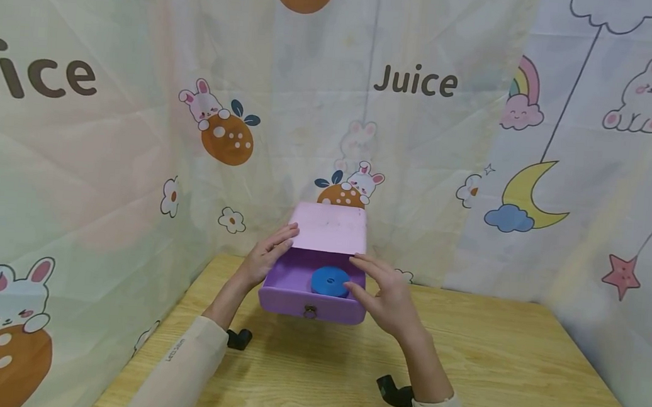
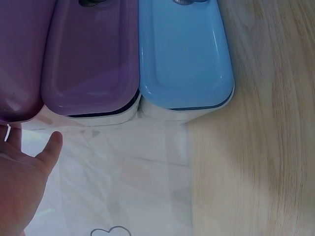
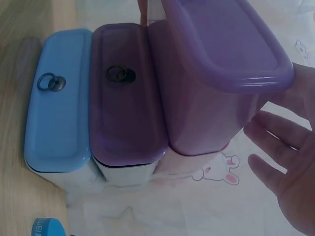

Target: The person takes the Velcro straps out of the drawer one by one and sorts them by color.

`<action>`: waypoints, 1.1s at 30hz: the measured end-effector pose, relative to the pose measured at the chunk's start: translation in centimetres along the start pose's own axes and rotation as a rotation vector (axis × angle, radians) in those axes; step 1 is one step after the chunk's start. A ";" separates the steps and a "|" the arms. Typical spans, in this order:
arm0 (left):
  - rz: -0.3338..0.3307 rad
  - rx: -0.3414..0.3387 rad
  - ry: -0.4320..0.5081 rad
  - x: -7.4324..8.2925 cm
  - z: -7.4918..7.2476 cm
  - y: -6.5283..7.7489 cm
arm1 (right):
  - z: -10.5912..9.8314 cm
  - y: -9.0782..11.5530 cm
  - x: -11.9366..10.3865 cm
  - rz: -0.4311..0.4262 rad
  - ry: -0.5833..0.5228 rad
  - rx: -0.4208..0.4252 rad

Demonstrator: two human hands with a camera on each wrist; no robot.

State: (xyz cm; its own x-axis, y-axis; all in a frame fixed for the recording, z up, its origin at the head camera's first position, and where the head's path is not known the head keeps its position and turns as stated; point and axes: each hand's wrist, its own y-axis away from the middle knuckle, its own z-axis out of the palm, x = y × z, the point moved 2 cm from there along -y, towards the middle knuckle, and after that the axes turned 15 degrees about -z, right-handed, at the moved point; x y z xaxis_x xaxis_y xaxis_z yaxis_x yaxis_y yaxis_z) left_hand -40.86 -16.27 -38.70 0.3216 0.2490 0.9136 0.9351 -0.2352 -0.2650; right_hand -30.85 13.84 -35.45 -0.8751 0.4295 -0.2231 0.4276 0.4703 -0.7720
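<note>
A small chest of drawers with a pink top [image 1: 328, 229] stands on the table against the back cloth. Its purple top drawer [image 1: 285, 301] is pulled out, with a ring pull on the front. Inside lies a flat round blue disc [image 1: 329, 282] with a small mark at its centre. At the chest's left upper side, my left hand [image 1: 262, 259] rests with fingers extended. My right hand [image 1: 390, 299] is at the drawer's right side, fingers stretched toward the chest and thumb over the rim beside the disc. Neither hand grips anything.
Below the pulled-out drawer, a second purple drawer [image 3: 129, 108] and a blue drawer [image 3: 58, 118] are closed. Black curved pieces [image 1: 239, 339] show near both wrists. Printed cloth [image 1: 421, 147] hangs behind and at both sides of the wooden table [image 1: 491, 354].
</note>
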 end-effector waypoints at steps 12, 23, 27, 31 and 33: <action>0.003 -0.005 0.005 0.1 0.0 0.0 | 0.3 0.0 0.1 0.015 -0.082 -0.055; -0.004 -0.015 0.006 0.1 0.1 0.1 | 0.3 -0.2 0.3 0.057 -0.143 -0.115; 0.001 -0.013 0.004 0.0 0.1 0.0 | 0.4 -0.4 0.6 0.056 -0.126 -0.150; 0.005 -0.013 0.005 0.0 0.1 0.0 | 0.3 -0.8 0.7 0.073 -0.141 -0.191; 0.008 -0.016 0.005 0.1 0.1 0.0 | 0.3 -0.9 0.8 0.080 -0.151 -0.208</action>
State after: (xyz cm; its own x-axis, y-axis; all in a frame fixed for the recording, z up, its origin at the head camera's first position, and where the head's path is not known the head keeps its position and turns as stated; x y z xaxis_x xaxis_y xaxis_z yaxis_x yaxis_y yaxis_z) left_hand -40.82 -16.15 -38.64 0.3283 0.2423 0.9130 0.9299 -0.2525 -0.2673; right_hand -32.01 13.54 -35.12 -0.8539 0.3589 -0.3769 0.5204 0.5945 -0.6130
